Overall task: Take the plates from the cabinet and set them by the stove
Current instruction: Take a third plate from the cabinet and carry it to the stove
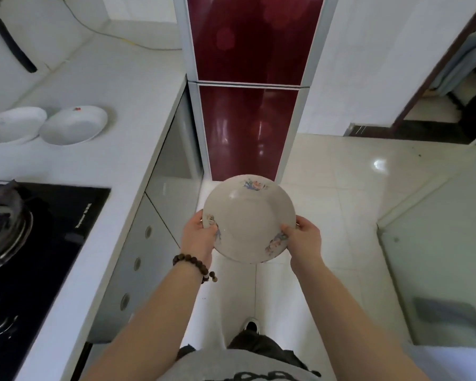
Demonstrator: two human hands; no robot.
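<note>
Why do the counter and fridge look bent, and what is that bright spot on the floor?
Head view: the wide-angle lens bows straight edges, so the counter and red fridge lean. The spot is lamp glare on the glossy floor tiles. The fridge door shows soft reflections. The floral plate, held by left hand and right hand, looks fairly sharp; the edges look smeared.

counter (138,111) along the left | stove (39,243) set in its near end | two plates (73,125) side by side on it beyond the stove | tall cabinet (248,78) at the counter's far end | held plate (249,218) over the floor (341,188), right of the counter, between left hand (197,237) and right hand (304,240)
</note>
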